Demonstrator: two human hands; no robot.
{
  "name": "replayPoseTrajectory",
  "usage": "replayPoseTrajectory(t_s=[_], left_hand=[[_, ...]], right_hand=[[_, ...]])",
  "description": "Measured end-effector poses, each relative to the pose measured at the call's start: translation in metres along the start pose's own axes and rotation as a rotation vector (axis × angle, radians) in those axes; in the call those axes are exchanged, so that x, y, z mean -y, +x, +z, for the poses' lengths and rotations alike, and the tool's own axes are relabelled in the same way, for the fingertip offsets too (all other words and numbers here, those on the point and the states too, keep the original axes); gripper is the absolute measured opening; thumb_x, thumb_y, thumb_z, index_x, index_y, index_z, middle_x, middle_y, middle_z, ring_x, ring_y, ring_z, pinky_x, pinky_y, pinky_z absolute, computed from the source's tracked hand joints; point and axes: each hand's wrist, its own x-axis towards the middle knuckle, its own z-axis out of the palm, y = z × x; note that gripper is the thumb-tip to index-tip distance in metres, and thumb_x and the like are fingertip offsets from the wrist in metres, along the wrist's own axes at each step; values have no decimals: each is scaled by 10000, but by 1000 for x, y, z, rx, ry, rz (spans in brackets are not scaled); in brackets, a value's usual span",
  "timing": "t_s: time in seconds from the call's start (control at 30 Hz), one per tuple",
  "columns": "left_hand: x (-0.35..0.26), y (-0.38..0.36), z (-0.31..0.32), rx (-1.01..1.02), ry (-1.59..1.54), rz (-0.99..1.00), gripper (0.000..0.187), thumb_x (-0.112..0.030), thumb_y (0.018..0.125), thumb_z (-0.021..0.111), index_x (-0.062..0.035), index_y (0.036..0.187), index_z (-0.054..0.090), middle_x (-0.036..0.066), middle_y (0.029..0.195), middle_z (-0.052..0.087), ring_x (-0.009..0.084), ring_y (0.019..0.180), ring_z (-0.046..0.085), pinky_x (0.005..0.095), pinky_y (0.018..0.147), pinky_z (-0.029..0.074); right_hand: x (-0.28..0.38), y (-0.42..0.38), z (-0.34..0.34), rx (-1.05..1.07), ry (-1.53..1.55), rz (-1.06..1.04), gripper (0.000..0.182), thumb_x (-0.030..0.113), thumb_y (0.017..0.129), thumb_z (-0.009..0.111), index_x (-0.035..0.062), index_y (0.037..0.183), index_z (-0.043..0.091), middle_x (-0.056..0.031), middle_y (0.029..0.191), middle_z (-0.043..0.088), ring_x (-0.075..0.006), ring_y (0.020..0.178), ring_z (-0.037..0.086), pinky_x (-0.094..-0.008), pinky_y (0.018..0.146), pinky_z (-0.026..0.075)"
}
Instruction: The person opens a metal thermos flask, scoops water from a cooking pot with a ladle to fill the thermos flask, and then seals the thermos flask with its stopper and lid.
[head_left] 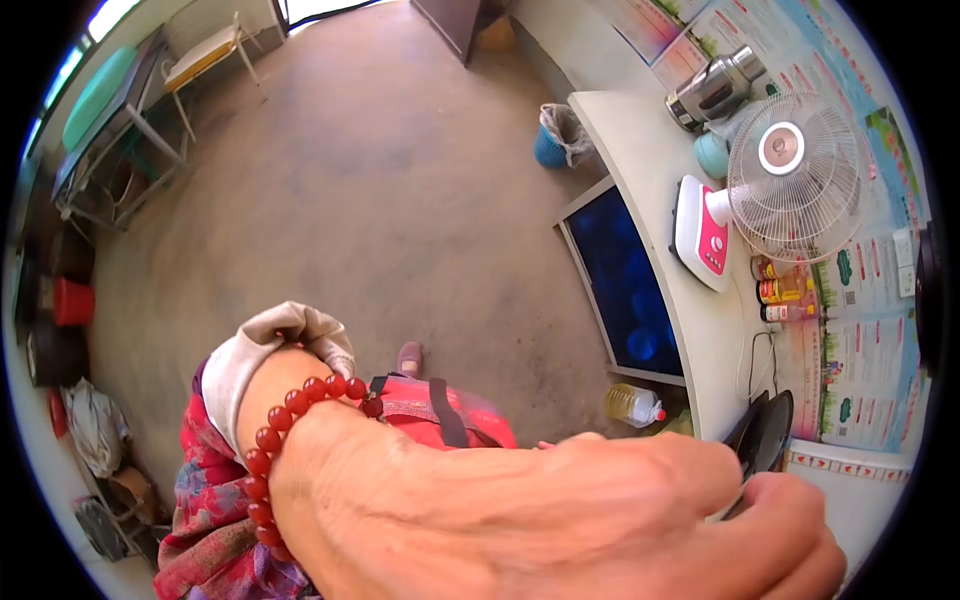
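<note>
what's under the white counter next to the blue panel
A bottle of yellow oil stands on the floor below the white counter, beside the blue panel. The left hand covers whatever lies nearer.

a string of round red beads [285, 440] circles the wrist of the one hand [560, 520] in view, veins raised along its back. a pale beige cuff [265, 350] is pushed back above the beads. below, a red floral garment [205, 520] shows, crossed by a dark strap [445, 410].
</note>
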Motion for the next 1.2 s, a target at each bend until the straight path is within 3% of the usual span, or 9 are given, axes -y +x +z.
replayPoseTrajectory(t_s=[0.3,0.4,0.6,0.77,0.8,0.93,1.07,1.17,1.2], left_hand=[[107,20,68,62,-2,-54,256,-176,715,622,15,876,569,87,710,572,176,649,540,294,547,450],[151,14,82,637,-250,-9,178,-19,735,578,-9,912,554,161,899,592,238,721,605,306,567,502],[250,-46,148,680,-190,-331,115,-14,742,586,-45,770,478,91,839,572,207,583,567,293,475,468],[322,-78,190,851,-243,-687,76,-83,837,517,-11,860,514,97,763,552,216,630,562,293,561,461],[335,-77,199,898,-296,-884,127,-96,874,454,8,898,523,90,760,562,180,694,570,290,619,470],[395,-73,253,732,-503,-1083,148,-63,864,423,14,933,529,80,861,582,140,779,563,272,712,477],[487,-72,337,603,-635,-999,186,-92,854,459,14,988,534,88,909,578,144,830,552,273,753,459],[551,-59,415,509,-642,-1020,275,-151,848,501,21,1062,515,102,987,561,158,912,525,286,807,430],[570,-57,440,487,-575,-990,330,-183,844,513,25,1100,491,108,1028,545,171,953,506,293,830,414]], right_hand=[[41,52,-3,-72,-22,-43,411,198,758,580,27,1123,502,-118,816,620,-175,647,598,-312,595,491],[92,92,-22,-131,-364,-208,420,226,742,584,27,1106,520,-114,754,624,-179,637,603,-317,608,485],[190,126,-63,-82,11,-169,400,180,754,580,11,1108,499,-116,819,604,-156,627,594,-272,546,493],[218,152,-104,-179,261,-150,383,163,744,592,11,1084,502,-76,779,569,-130,625,567,-253,526,471],[218,155,-110,-214,285,-140,373,156,742,594,10,1073,506,-71,766,562,-130,613,567,-253,517,469],[211,165,-113,-350,174,-145,349,154,740,598,8,1046,514,-71,757,557,-135,564,563,-262,484,464],[173,180,-100,-352,332,-104,337,137,730,596,1,1028,517,-80,749,560,-150,519,558,-279,461,463],[181,176,-96,-392,-145,-534,324,109,720,588,-10,1012,514,-96,733,565,-168,502,560,-297,441,460],[200,161,-87,-441,168,-290,317,94,719,580,-20,1007,510,-104,717,566,-177,494,560,-301,429,456]])
